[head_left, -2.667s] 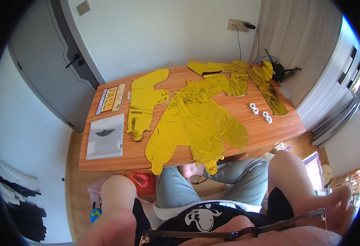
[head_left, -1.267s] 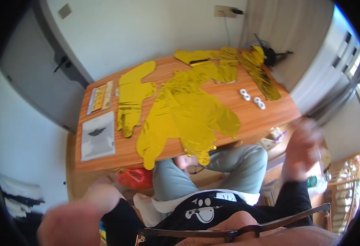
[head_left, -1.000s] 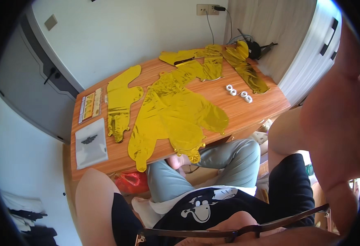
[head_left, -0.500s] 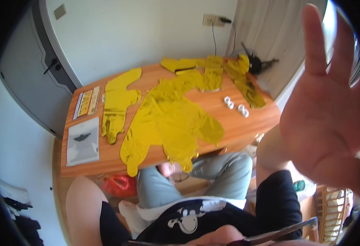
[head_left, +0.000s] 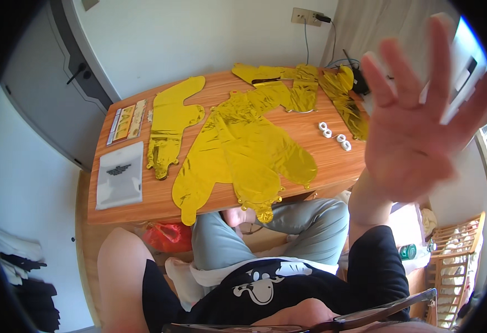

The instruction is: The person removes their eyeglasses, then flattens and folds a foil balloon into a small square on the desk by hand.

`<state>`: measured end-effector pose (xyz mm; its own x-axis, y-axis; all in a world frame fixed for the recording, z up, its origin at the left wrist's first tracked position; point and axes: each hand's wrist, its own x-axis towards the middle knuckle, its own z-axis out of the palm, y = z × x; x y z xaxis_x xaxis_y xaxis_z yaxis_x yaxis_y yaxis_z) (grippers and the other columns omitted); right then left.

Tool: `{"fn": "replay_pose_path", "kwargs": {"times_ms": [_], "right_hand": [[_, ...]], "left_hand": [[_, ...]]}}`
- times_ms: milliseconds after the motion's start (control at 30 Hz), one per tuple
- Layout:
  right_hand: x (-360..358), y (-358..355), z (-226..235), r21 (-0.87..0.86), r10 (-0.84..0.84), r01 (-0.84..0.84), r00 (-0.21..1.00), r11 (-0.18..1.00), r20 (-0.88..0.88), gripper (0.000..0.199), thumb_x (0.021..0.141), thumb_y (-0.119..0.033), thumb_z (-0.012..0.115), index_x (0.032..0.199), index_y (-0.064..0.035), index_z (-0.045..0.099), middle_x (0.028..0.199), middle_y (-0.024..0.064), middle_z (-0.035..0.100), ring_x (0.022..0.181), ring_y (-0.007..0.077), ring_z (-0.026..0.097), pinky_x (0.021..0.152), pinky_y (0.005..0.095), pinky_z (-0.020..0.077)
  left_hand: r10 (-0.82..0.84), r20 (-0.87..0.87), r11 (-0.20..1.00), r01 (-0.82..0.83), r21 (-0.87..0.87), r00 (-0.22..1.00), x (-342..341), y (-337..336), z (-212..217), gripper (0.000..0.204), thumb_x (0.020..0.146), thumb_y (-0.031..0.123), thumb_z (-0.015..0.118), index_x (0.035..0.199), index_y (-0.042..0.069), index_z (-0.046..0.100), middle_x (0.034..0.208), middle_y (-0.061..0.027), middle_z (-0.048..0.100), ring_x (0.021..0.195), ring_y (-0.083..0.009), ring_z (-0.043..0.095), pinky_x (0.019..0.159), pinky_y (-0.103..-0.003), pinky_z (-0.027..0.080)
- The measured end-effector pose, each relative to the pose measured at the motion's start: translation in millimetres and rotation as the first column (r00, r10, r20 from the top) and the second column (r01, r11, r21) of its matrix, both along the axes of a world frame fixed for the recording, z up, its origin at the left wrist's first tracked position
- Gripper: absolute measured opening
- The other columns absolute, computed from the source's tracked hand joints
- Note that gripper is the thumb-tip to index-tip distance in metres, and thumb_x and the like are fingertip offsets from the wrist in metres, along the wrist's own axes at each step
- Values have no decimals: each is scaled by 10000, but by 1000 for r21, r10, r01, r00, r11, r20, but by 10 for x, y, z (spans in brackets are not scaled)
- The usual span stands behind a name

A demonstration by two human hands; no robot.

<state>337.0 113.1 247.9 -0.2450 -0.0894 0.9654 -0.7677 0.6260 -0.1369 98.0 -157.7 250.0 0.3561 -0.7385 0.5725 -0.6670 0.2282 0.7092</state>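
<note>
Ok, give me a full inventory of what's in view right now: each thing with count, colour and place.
Table: one, orange-brown wood, centre, against the white wall.
Foil balloons: several flat deflated pieces, gold, spread over the table's middle and far right; exact count unclear.
Small rings: four, white, on the table's right side.
Clear bag: one, transparent with dark print, table's near left corner.
Printed cards: two strips, yellowish, table's far left.
Red bag: one, under the table's near edge.
Wall socket: one, beige, with a plug and cable, above the table.
Door: one, grey, left.
Right hand: raised, fingers spread, empty, at right.
Left hand: out of view; only the bare upper arm shows, lower left.
</note>
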Motion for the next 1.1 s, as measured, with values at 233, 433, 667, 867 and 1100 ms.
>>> {"fn": "replay_pose_path", "kwargs": {"times_ms": [233, 433, 667, 867, 1100], "right_hand": [[-258, 754, -1274, 268, -697, 709, 424, 653, 577, 302, 914, -118, 712, 1211, -65, 711, 1308, 158, 668, 1253, 331, 612, 1041, 441, 492], [-244, 1410, -2214, 510, -740, 595, 233, 622, 631, 243, 895, -159, 752, 1122, -73, 738, 1195, 135, 699, 1146, 365, 637, 975, 454, 521], [-161, 1365, -2433, 399, -651, 610, 266, 685, 711, 187, 897, -188, 732, 1038, -66, 748, 1137, 112, 699, 1091, 337, 642, 947, 440, 518], [-169, 1352, -2482, 400, -663, 635, 246, 661, 707, 210, 896, -194, 745, 1071, -77, 749, 1150, 87, 696, 1119, 320, 631, 984, 431, 498], [-166, 1301, -2473, 405, -683, 657, 235, 636, 691, 215, 896, -199, 742, 1081, -88, 742, 1150, 86, 694, 1126, 313, 631, 990, 440, 483]], "left_hand": [[987, 151, 137, -763, -632, 52, -630, 1234, -1023, 228, 1011, 218, 522, 1063, 58, 676, 1145, -103, 646, 1065, -211, 615, 916, -369, 489], [553, 231, -822, -479, 309, -800, -899, 2578, -1843, 710, 961, 451, 687, 1536, 96, 468, 1625, -158, 398, 1526, -339, 340, 1265, -521, 238], [501, 489, -783, -133, 607, -714, -1153, 3000, -2658, 998, 936, 743, 559, 1660, 131, 246, 1724, -176, 197, 1605, -330, 153, 1303, -517, 111], [527, 482, -734, -88, 674, -700, -1134, 3044, -2693, 1060, 902, 755, 595, 1649, 80, 265, 1711, -212, 217, 1605, -326, 157, 1304, -510, 85], [530, 468, -748, -130, 651, -707, -1160, 3076, -2701, 1078, 880, 739, 639, 1635, 53, 291, 1701, -229, 231, 1600, -333, 176, 1304, -506, 108]]}}
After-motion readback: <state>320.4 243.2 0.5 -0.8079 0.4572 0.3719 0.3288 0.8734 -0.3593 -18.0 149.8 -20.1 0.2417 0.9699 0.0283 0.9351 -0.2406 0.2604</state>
